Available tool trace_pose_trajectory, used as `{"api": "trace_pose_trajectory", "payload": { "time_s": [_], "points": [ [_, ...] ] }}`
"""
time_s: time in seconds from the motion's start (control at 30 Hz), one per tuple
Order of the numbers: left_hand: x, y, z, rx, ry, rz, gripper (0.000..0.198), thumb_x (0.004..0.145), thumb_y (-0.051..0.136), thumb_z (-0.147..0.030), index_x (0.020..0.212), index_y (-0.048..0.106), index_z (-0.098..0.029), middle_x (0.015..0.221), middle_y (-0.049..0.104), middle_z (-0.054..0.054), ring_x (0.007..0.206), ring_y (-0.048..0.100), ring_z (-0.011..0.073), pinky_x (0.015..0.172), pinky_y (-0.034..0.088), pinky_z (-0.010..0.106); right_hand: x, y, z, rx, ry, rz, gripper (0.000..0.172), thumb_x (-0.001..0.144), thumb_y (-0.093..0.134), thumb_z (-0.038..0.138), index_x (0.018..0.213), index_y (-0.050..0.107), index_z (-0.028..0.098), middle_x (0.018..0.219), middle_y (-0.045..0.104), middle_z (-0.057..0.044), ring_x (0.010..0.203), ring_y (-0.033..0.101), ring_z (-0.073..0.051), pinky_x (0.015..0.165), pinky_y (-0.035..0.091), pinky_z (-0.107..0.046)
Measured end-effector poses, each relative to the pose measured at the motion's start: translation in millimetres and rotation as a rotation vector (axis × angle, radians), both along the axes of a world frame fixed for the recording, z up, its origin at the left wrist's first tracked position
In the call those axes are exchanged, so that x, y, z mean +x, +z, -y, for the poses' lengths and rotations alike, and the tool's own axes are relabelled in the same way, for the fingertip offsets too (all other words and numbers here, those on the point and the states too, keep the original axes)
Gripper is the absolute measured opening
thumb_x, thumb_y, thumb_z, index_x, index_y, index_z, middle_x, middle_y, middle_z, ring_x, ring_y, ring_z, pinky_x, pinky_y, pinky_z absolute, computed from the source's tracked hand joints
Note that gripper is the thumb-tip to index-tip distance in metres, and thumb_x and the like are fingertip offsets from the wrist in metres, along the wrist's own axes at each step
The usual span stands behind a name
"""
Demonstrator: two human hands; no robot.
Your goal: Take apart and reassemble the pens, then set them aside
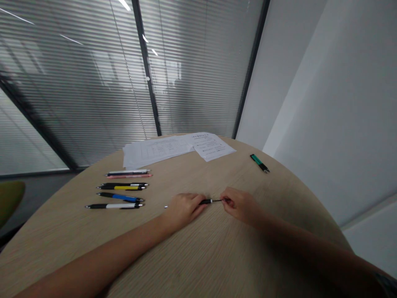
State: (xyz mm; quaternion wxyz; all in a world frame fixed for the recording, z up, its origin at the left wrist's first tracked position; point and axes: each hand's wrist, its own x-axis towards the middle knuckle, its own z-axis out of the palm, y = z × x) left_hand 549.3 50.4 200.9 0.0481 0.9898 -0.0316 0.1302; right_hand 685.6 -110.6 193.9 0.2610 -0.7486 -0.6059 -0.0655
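1. Head view, left hand [186, 208]: palm down near the centre of the table, fingers curled and clamped on a black pen [205, 201]
2. Black pen: lying crosswise between both hands, middle hidden under the left fingers; pale ring at the right end, small silver end showing left of the hand, apparently of the same piece; contact with the tabletop impossible to tell
3. Thin dark rod [217, 200]: in line with the black pen, bridging the narrow gap from the ringed end to the other hand
4. Right hand [238, 205]: thumb and fingertips together, pinched on the far end of the thin dark rod; remaining fingers folded in
5. Left side of the table, in rows from far to near: silver pen [127, 171] beside a pink pen [130, 176]; yellow-and-black pen [124, 188]; blue-and-black pen [122, 197]; white-and-black pen [116, 206]
6. Right side, well apart from the hands: green-and-black pens [259, 163], set at a slant, two tips showing
7. Far edge: printed papers [158, 150], overlapping
8. Support: round wood-grain table [173, 260]
9. Surroundings: window blinds [198, 82], white wall [341, 103]; green chair [10, 200], partly in view at left
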Motion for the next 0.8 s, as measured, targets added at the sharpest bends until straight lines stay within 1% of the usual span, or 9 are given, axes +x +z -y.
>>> {"api": "trace_pose_trajectory", "payload": {
  "time_s": [0.17,0.27,0.4,0.5,0.6,0.7,0.8],
  "points": [
    [-0.4,-1.1,0.4,0.050,-0.026,0.001,0.030,0.086,0.033,-0.033,0.094,0.056,-0.016,0.079,0.064,0.007,0.070,0.060,0.0187,0.061,0.044,0.027,-0.7,-0.1,0.1,-0.003,0.041,0.063,0.013,0.072,0.045,0.013,0.076,0.057,0.018,0.067,0.058,-0.002,0.058,0.051,-0.011,0.056,0.037,-0.022],
    [-0.4,-1.2,0.8,0.063,-0.023,0.005,0.029,0.086,0.033,-0.033,0.092,0.056,-0.015,0.077,0.064,0.007,0.069,0.060,0.0183,0.060,0.045,0.027,-0.8,2.2,0.8,0.006,0.063,0.048,0.016,0.074,0.045,0.015,0.083,0.058,0.019,0.070,0.060,-0.002,0.060,0.052,-0.011,0.057,0.038,-0.022],
    [0.5,-1.0,-0.4,0.023,-0.002,0.008,0.028,0.087,0.033,-0.031,0.096,0.054,-0.016,0.080,0.065,0.006,0.071,0.061,0.0178,0.063,0.046,0.028,2.8,4.4,2.0,-0.042,-0.023,-0.073,0.019,0.073,0.052,0.020,0.091,0.057,0.019,0.064,0.059,0.001,0.051,0.051,-0.010,0.051,0.038,-0.021],
    [1.6,-1.2,-3.0,-0.031,0.044,0.001,0.027,0.087,0.033,-0.031,0.097,0.054,-0.017,0.082,0.065,0.005,0.072,0.061,0.0174,0.063,0.046,0.027,10.8,6.3,2.7,-0.030,-0.078,-0.177,0.013,0.072,0.055,0.022,0.085,0.056,0.019,0.062,0.059,0.002,0.051,0.052,-0.009,0.051,0.039,-0.020],
    [2.1,-1.1,-6.6,-0.058,0.090,0.012,0.026,0.086,0.035,-0.032,0.099,0.052,-0.018,0.084,0.065,0.004,0.071,0.061,0.0172,0.061,0.045,0.027,21.0,11.3,3.4,-0.020,-0.114,-0.220,0.005,0.072,0.056,0.023,0.074,0.056,0.018,0.061,0.058,0.001,0.053,0.052,-0.010,0.050,0.039,-0.019],
    [2.4,-0.4,-11.2,-0.043,0.144,0.020,0.026,0.085,0.036,-0.031,0.102,0.049,-0.017,0.084,0.065,0.005,0.069,0.061,0.0174,0.060,0.045,0.027,31.0,16.1,4.1,-0.092,-0.116,-0.176,0.005,0.073,0.055,0.021,0.069,0.056,0.017,0.061,0.058,0.000,0.055,0.053,-0.011,0.052,0.039,-0.021],
    [3.5,0.2,-15.6,-0.004,0.195,0.012,0.026,0.083,0.036,-0.030,0.101,0.048,-0.016,0.082,0.065,0.006,0.067,0.060,0.0176,0.059,0.044,0.027,39.4,15.5,4.6,-0.166,-0.064,-0.076,0.006,0.074,0.053,0.018,0.071,0.058,0.016,0.070,0.061,-0.003,0.065,0.055,-0.013,0.059,0.040,-0.024]
  ]
}}
